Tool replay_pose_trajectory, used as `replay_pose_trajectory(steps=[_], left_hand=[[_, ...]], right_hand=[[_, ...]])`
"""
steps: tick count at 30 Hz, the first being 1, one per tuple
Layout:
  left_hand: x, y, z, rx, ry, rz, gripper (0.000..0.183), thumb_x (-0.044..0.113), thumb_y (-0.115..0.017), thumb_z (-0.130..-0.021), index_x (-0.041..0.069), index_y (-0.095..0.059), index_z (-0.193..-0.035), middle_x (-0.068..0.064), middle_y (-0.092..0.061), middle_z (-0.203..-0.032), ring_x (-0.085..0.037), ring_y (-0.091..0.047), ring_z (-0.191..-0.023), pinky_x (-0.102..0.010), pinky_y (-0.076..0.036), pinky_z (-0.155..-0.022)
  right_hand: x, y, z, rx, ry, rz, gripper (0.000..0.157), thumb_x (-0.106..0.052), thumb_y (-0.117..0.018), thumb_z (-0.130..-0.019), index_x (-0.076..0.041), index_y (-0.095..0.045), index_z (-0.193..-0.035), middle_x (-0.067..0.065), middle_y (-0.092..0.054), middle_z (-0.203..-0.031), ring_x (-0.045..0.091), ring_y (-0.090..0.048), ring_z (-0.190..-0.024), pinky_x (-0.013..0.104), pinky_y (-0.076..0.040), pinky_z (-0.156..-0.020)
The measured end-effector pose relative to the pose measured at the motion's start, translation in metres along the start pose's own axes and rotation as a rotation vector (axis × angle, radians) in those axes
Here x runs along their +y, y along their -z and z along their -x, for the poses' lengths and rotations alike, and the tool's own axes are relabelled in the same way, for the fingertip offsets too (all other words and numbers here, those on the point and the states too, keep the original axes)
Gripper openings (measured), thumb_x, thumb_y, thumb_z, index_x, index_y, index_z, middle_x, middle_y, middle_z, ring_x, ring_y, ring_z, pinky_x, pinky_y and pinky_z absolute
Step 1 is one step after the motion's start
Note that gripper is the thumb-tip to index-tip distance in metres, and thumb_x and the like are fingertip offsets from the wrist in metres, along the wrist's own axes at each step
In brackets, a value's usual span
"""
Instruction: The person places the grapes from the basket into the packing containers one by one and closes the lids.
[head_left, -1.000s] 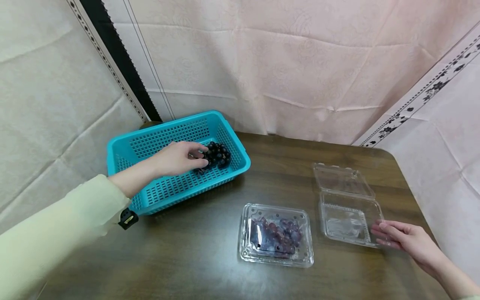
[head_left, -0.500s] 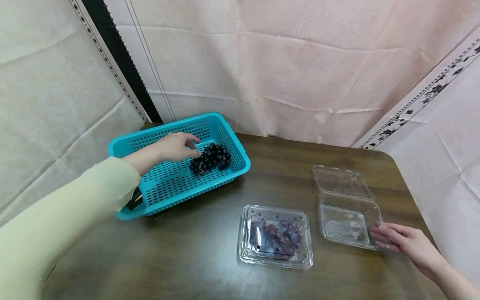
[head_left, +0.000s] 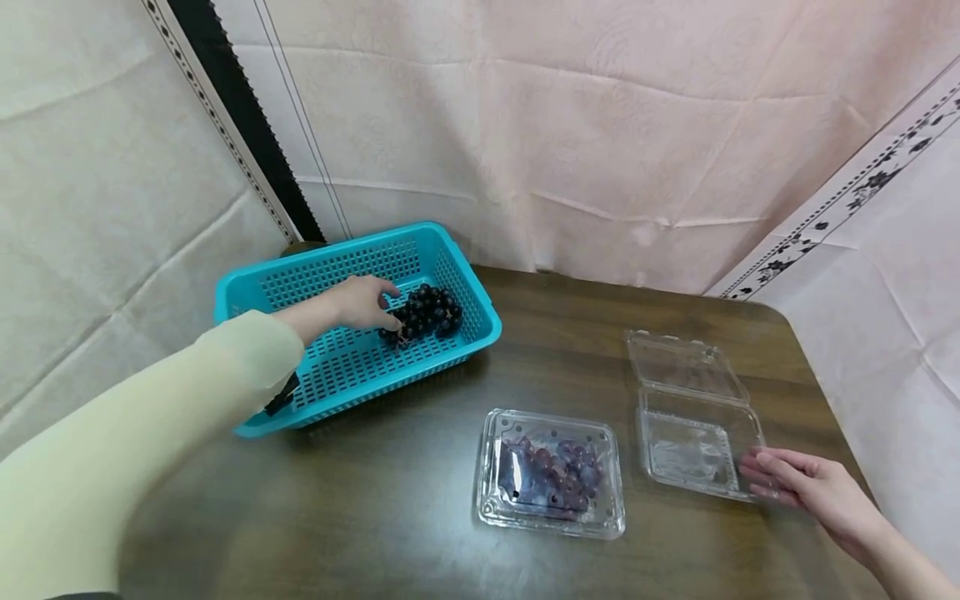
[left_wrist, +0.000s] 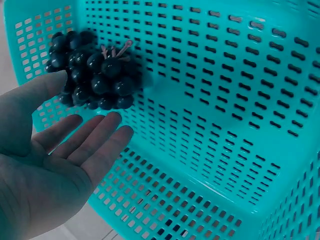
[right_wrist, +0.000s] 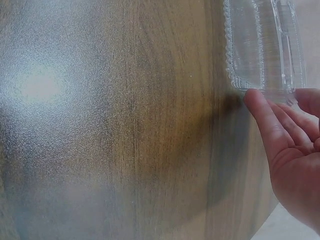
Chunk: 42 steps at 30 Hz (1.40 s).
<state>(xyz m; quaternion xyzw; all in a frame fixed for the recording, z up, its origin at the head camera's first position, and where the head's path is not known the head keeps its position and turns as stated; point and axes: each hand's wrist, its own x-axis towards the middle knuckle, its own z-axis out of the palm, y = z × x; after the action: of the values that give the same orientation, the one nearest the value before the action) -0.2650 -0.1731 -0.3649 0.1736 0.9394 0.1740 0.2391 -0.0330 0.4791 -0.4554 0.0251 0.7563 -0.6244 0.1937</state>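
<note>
My left hand (head_left: 362, 302) reaches into a blue perforated basket (head_left: 341, 407). A bunch of dark grapes (head_left: 432, 310) lies at the basket's right end. In the left wrist view, the thumb (left_wrist: 42, 90) is beside the bunch and the loosely extended fingers (left_wrist: 102, 145) are just short of it, gripping nothing. On the right, my right hand (head_left: 813, 483) holds the near right side of an open clear plastic clamshell box (head_left: 686, 446). In the right wrist view its thumb is at the rim and its fingers are along the wall.
A closed clear clamshell box (head_left: 551, 475) with reddish-purple grapes stands mid-table. The brown wooden table (head_left: 375, 508) has a rounded far right corner. Pale cloth curtains (head_left: 585, 150) hang behind and at both sides.
My left hand drew back off the grapes, then came slightly down and forward toward them again. The right hand and the open box stay almost still.
</note>
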Motion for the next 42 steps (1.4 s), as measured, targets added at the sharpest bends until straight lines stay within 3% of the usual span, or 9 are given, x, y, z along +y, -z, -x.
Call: replay_pose_trajectory(steps=[4,6,9,12,21,29,36,42], left_hand=[[0.002,-0.003,-0.006,-0.008,0.012,-0.009,0.071,0.032,-0.069,-0.104,0.000,-0.042,-0.161,-0.030,-0.056,-0.151,-0.045,-0.059,-0.132,-0.059,-0.052,-0.106],[0.003,-0.004,-0.008,-0.009,0.019,-0.005,0.074,0.033,-0.071,-0.103,0.001,-0.039,-0.163,-0.030,-0.054,-0.153,-0.045,-0.057,-0.135,-0.060,-0.050,-0.108],[0.003,-0.004,-0.011,-0.013,0.029,0.016,0.079,0.033,-0.073,-0.103,0.002,-0.035,-0.165,-0.030,-0.049,-0.158,-0.046,-0.050,-0.143,-0.062,-0.046,-0.113],[0.003,-0.005,-0.013,-0.021,0.040,0.036,0.083,0.033,-0.074,-0.102,0.004,-0.032,-0.167,-0.029,-0.045,-0.161,-0.047,-0.046,-0.146,-0.062,-0.045,-0.114],[0.000,-0.016,-0.025,-0.003,0.030,0.030,0.083,0.033,-0.075,-0.101,0.002,-0.033,-0.166,-0.031,-0.046,-0.159,-0.047,-0.048,-0.143,-0.061,-0.046,-0.113],[-0.003,-0.027,-0.031,0.010,0.074,0.030,0.088,0.037,-0.078,-0.099,0.004,-0.033,-0.166,-0.027,-0.028,-0.171,-0.050,-0.032,-0.154,-0.063,-0.038,-0.120],[-0.003,-0.033,-0.034,0.019,0.080,0.018,0.090,0.036,-0.080,-0.097,0.001,-0.033,-0.165,-0.027,-0.031,-0.170,-0.048,-0.035,-0.153,-0.061,-0.040,-0.120],[-0.001,-0.032,-0.039,0.033,0.089,0.016,0.091,0.037,-0.082,-0.096,0.002,-0.034,-0.165,-0.026,-0.033,-0.170,-0.047,-0.036,-0.152,-0.061,-0.041,-0.120]], right_hand=[[0.001,0.001,0.000,-0.010,0.011,-0.024,0.034,-0.004,-0.042,-0.116,-0.007,-0.073,-0.129,-0.002,-0.079,-0.121,0.013,-0.076,-0.110,0.028,-0.063,-0.088],[0.000,0.001,0.001,0.000,-0.003,0.007,0.033,-0.005,-0.042,-0.116,0.001,-0.070,-0.132,-0.003,-0.079,-0.121,0.012,-0.076,-0.110,0.027,-0.063,-0.087],[-0.003,-0.001,0.001,0.027,-0.041,0.092,0.039,-0.011,-0.044,-0.117,0.018,-0.057,-0.140,-0.003,-0.079,-0.122,0.010,-0.076,-0.110,0.026,-0.063,-0.087],[-0.005,-0.002,0.001,0.055,-0.083,0.169,0.051,-0.017,-0.045,-0.117,0.026,-0.043,-0.145,-0.001,-0.078,-0.125,0.009,-0.075,-0.110,0.025,-0.063,-0.087],[-0.004,-0.004,0.000,0.083,-0.098,0.137,0.052,-0.017,-0.048,-0.116,0.027,-0.043,-0.144,0.001,-0.079,-0.122,0.010,-0.076,-0.109,0.028,-0.064,-0.087],[-0.002,-0.002,0.000,0.071,-0.084,0.123,0.049,-0.014,-0.048,-0.116,0.027,-0.046,-0.142,-0.001,-0.079,-0.121,0.011,-0.076,-0.108,0.028,-0.064,-0.087],[0.002,-0.002,0.002,0.035,-0.067,0.096,0.042,-0.010,-0.045,-0.116,0.024,-0.051,-0.140,-0.005,-0.079,-0.121,0.009,-0.076,-0.109,0.027,-0.063,-0.087],[-0.002,-0.003,0.000,0.075,-0.079,0.138,0.050,-0.016,-0.047,-0.116,0.026,-0.044,-0.143,0.000,-0.079,-0.122,0.008,-0.075,-0.109,0.027,-0.063,-0.087]])
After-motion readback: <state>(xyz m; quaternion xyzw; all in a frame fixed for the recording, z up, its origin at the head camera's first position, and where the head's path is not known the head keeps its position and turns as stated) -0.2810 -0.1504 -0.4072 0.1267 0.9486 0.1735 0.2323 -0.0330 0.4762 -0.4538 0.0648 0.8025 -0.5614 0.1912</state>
